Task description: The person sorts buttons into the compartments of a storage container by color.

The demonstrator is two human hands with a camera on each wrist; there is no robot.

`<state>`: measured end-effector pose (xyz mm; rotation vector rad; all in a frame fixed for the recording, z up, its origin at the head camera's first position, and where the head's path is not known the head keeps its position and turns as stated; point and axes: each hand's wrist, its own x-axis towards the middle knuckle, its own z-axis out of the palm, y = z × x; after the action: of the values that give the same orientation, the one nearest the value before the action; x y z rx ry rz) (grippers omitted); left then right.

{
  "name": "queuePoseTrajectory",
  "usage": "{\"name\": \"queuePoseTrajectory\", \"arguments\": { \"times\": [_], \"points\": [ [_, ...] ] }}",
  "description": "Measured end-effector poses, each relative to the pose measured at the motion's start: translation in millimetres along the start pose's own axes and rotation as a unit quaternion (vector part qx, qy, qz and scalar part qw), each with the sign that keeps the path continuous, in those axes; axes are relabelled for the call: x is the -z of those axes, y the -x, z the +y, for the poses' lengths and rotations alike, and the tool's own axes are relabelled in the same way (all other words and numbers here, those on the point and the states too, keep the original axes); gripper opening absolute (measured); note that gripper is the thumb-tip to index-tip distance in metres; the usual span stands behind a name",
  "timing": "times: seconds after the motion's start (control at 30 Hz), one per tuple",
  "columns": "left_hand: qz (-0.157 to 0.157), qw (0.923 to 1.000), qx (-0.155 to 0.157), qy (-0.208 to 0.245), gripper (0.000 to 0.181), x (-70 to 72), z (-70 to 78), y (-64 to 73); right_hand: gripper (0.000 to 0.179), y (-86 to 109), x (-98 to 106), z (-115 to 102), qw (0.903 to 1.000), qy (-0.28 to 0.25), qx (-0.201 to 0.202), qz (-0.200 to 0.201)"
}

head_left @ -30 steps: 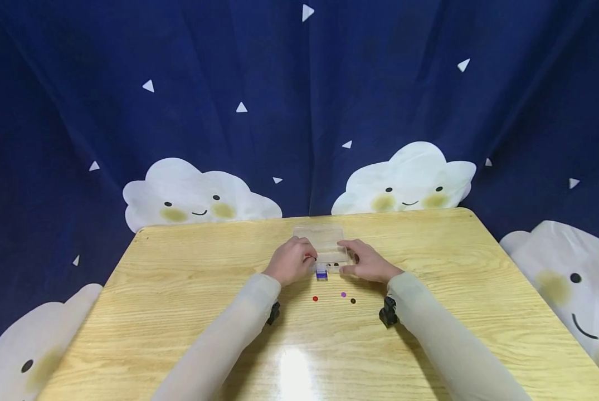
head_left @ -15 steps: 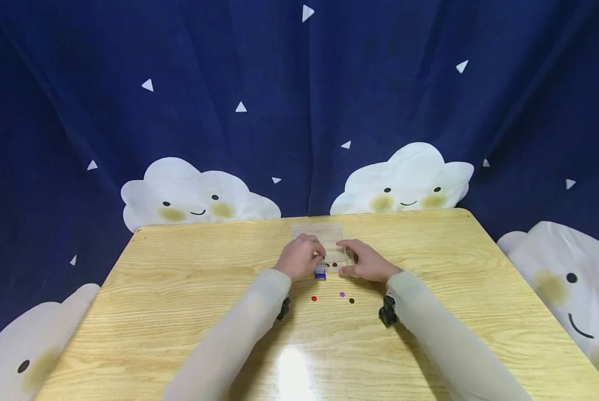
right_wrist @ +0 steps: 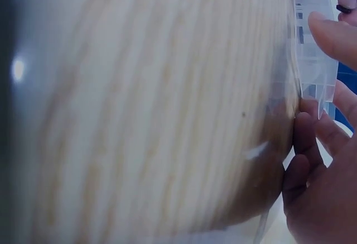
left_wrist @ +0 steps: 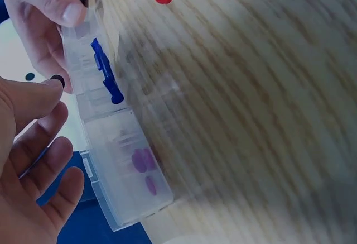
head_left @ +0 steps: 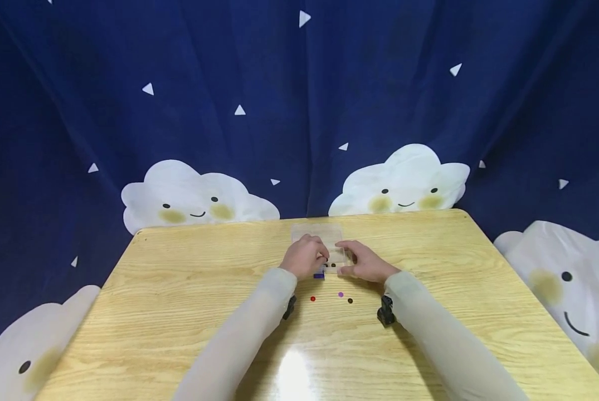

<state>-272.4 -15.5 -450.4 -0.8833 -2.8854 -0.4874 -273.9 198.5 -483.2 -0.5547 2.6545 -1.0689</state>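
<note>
A clear plastic compartment box (head_left: pixel 333 233) lies on the table with its lid raised at the back. My left hand (head_left: pixel 303 259) is over its front compartments. Between thumb and index finger it pinches a black button (left_wrist: pixel 58 80), while its other fingers are loosely bent. My right hand (head_left: pixel 366 264) grips the box's right end, with the thumb (right_wrist: pixel 332 37) on the near side. Dark buttons (head_left: pixel 333 265) lie in a compartment near that hand. Several purple buttons (left_wrist: pixel 139 161) show through the left compartment. A blue latch (left_wrist: pixel 107 72) is on the box's front.
On the wooden table (head_left: pixel 179 301), in front of the box, lie a red button (head_left: pixel 312 299), a purple button (head_left: pixel 341 294) and a black button (head_left: pixel 350 301). A dark blue curtain (head_left: pixel 204 83) with clouds hangs behind the table's far edge.
My left hand has moved right along the box with the black button, from its left part toward the right-hand compartments. The right hand has kept its grip on the box's end.
</note>
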Motion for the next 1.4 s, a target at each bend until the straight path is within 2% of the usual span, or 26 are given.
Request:
{"name": "queuePoseTrajectory", "arguments": {
  "times": [0.43, 0.6, 0.7, 0.8, 0.9, 1.03, 1.13, 1.27, 1.4],
  "points": [
    [-0.001, 1.0000, 0.007, -0.005, 0.010, -6.6, -3.2, -1.5, 0.073, -3.0, 0, -1, 0.9999, -0.006, -0.003, -0.012],
    [-0.011, 0.9999, 0.010, 0.006, 0.013, -5.4, -4.1, 2.5, 0.073, -3.6, -2, 0, 0.9999, -0.006, 0.000, -0.013],
    [-0.008, 0.9999, 0.000, 0.012, 0.014, -3.9, -3.4, 8.5, 0.073, -3.4, -2, 1, 0.9999, -0.007, 0.000, -0.011],
    [0.007, 0.9995, -0.024, 0.020, 0.014, -0.9, -0.2, 18.2, 0.072, -2.9, -1, 0, 1.0000, -0.008, 0.001, -0.004],
    [0.026, 0.9971, -0.070, 0.016, 0.013, 0.6, 5.4, 31.7, 0.072, -1.8, 0, 0, 1.0000, -0.008, 0.004, 0.000],
    [0.041, 0.9866, -0.156, -0.028, 0.011, 1.1, 18.6, 51.2, 0.072, -1.5, 1, 2, 0.9999, -0.003, 0.017, 0.000],
    [0.035, 0.9769, -0.203, -0.056, 0.012, 0.9, 29.7, 60.5, 0.072, -1.3, 3, 4, 0.9997, 0.004, 0.025, 0.005],
    [0.020, 0.9725, -0.223, -0.065, 0.013, -3.0, 37.8, 64.3, 0.071, -0.2, 3, 2, 0.9995, 0.003, 0.029, 0.007],
    [0.013, 0.9733, -0.216, -0.076, 0.012, -9.4, 40.8, 62.7, 0.071, -0.4, 0, 2, 0.9994, 0.003, 0.033, 0.004]
  ]
}}
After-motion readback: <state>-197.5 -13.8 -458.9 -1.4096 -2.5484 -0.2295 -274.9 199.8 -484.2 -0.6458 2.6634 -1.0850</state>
